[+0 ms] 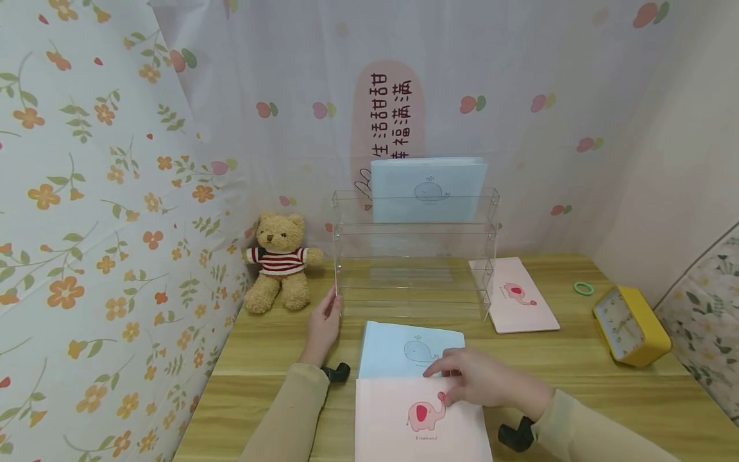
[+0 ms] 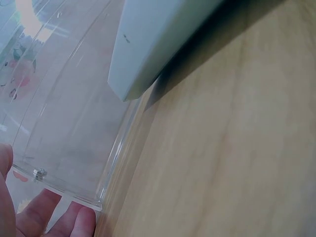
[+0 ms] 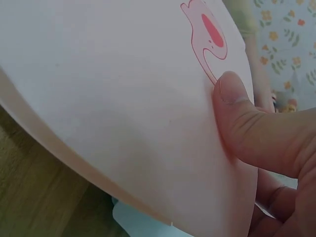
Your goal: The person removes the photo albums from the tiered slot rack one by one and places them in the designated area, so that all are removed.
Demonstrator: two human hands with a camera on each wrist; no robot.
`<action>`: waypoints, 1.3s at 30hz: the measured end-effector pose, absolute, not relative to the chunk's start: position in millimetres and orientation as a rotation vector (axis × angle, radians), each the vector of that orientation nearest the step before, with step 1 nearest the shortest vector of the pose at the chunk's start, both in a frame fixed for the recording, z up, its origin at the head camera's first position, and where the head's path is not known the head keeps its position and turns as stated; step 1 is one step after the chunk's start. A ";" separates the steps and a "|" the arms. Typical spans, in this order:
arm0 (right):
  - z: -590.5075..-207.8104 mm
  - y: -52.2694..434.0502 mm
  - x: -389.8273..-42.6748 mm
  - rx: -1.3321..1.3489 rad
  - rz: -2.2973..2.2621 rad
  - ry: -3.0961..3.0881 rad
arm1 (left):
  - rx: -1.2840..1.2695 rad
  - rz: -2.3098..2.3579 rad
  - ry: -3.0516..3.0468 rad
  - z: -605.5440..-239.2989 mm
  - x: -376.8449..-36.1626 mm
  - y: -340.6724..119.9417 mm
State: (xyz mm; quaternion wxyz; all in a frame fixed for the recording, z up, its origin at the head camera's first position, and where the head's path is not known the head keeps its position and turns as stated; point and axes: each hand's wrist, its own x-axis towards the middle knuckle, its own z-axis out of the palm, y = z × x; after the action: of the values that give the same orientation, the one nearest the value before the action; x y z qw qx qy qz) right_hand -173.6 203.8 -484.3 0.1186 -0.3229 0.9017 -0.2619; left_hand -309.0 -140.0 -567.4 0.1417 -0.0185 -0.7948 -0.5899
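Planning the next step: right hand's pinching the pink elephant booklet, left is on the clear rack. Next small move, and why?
Probably lift the pink booklet clear of the blue booklet beneath it. The right hand already pinches its top edge, thumb on the cover, and the left hand touches the acrylic rack, whose front tiers look empty.

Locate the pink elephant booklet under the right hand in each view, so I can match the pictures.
Head: the pink elephant booklet lies bottom centre, its top edge pinched by the right hand.
Left wrist: not in it; only the clear acrylic rack and the blue booklet.
Right wrist: fills the frame, thumb pressed on it.
Shared landmark: the wooden tabletop.
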 end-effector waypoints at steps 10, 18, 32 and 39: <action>-489.8 202.2 -172.5 -0.962 -0.668 2.639 | -0.057 -1.693 -2.304 -567.1 -309.2 -140.6; -496.1 197.9 -168.3 -1.010 -0.594 2.635 | -0.051 -1.702 -2.300 -567.7 -309.6 -140.6; -499.0 194.2 -162.2 -0.890 -0.588 2.610 | -0.045 -1.668 -2.312 -567.8 -309.9 -140.2; -505.3 195.5 -160.1 -0.888 -0.599 2.625 | -0.019 -1.674 -2.321 -567.6 -309.1 -140.0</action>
State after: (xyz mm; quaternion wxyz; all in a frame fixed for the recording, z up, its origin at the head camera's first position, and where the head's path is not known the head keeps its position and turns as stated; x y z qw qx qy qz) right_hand -160.1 195.5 -505.3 0.1524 -0.3096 0.9150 -0.2088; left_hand -309.1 -140.0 -567.6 0.1396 -0.0067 -0.8031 -0.5792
